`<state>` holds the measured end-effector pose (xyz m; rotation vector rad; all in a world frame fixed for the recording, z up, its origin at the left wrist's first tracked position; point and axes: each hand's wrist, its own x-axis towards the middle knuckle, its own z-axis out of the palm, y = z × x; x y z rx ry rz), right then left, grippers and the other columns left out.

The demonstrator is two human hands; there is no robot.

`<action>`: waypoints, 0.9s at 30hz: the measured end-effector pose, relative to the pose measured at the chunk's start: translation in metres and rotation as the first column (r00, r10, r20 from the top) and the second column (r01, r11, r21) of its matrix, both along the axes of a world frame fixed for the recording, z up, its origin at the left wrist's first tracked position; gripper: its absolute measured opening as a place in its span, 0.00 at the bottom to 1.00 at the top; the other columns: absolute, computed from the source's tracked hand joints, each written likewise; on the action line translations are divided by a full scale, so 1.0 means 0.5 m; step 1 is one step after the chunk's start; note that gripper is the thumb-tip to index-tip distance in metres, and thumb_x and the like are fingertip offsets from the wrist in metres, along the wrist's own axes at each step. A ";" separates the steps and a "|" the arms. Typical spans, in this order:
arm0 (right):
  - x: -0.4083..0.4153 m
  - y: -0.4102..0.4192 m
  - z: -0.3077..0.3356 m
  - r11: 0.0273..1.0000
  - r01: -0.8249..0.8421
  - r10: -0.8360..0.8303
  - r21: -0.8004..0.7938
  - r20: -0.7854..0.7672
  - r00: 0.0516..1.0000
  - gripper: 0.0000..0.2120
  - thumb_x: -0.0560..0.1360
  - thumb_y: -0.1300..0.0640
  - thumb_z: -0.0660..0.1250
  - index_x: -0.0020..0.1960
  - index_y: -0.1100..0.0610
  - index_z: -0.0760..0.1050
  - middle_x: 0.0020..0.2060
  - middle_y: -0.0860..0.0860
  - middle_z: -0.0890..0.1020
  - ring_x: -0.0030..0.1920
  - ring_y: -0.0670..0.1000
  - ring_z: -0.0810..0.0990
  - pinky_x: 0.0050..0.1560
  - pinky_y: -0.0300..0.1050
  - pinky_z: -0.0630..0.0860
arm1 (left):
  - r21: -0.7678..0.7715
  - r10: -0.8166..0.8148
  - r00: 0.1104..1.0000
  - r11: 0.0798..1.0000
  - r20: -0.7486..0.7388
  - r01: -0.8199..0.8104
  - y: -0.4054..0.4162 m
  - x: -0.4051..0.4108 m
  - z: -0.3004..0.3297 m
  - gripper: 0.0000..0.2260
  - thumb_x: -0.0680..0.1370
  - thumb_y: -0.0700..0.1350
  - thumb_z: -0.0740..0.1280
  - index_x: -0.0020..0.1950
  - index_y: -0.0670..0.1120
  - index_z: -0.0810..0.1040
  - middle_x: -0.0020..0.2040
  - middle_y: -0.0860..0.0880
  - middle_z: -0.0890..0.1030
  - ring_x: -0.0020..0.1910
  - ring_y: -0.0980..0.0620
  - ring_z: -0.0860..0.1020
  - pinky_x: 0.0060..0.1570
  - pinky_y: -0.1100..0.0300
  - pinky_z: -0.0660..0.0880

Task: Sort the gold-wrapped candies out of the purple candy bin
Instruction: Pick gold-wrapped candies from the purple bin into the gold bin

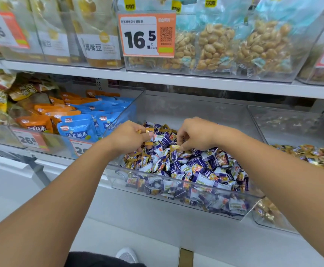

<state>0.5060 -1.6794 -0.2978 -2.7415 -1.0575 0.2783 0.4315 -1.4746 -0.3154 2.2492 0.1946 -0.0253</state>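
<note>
Reaching into the clear plastic bin of purple-and-white wrapped candies (pixel 186 171), both hands are working the top of the heap. The left hand (pixel 128 136) is curling its fingers around several small gold-wrapped candies (pixel 149 130), one poking out by the thumb. The right hand (pixel 194 132) is pinching down with bunched fingertips onto another gold-wrapped piece (pixel 174 147) lying on the pile's crest. More gold pieces are showing along the bin's near-left corner (pixel 132 160). Judging by size and foil, these sweets are light, crinkly and a little slippery; they are probably best taken by the twisted wrapper ends or pinched across the middle. A neighbouring clear bin of gold candies (pixel 315 157) is sitting just right.
</note>
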 end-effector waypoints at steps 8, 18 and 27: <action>-0.025 -0.052 0.022 0.907 0.131 -0.079 0.400 -0.143 0.987 0.03 0.74 0.57 0.76 0.43 0.56 0.87 0.28 0.44 0.81 0.25 0.42 0.74 0.29 0.38 0.73 | -0.118 0.054 0.996 0.992 0.074 -0.045 -0.033 -0.003 0.003 0.16 0.78 0.53 0.69 0.44 0.40 0.81 0.30 0.45 0.78 0.26 0.53 0.69 0.26 0.62 0.66; -0.093 -0.197 0.086 0.774 0.321 -0.109 0.545 -0.385 0.916 0.07 0.72 0.53 0.76 0.44 0.57 0.86 0.39 0.69 0.80 0.29 0.53 0.75 0.31 0.45 0.74 | -0.333 -0.091 0.974 0.930 0.206 0.157 -0.143 0.002 0.068 0.13 0.75 0.53 0.73 0.37 0.46 0.80 0.31 0.48 0.76 0.28 0.54 0.70 0.25 0.65 0.65; -0.133 -0.418 0.118 0.523 0.651 -0.224 0.551 -0.648 0.728 0.10 0.65 0.48 0.76 0.42 0.52 0.84 0.30 0.48 0.75 0.25 0.44 0.65 0.21 0.34 0.61 | -0.299 -0.390 0.887 0.840 0.249 0.453 -0.369 0.002 0.124 0.13 0.77 0.52 0.72 0.39 0.43 0.79 0.29 0.52 0.77 0.27 0.55 0.71 0.22 0.65 0.65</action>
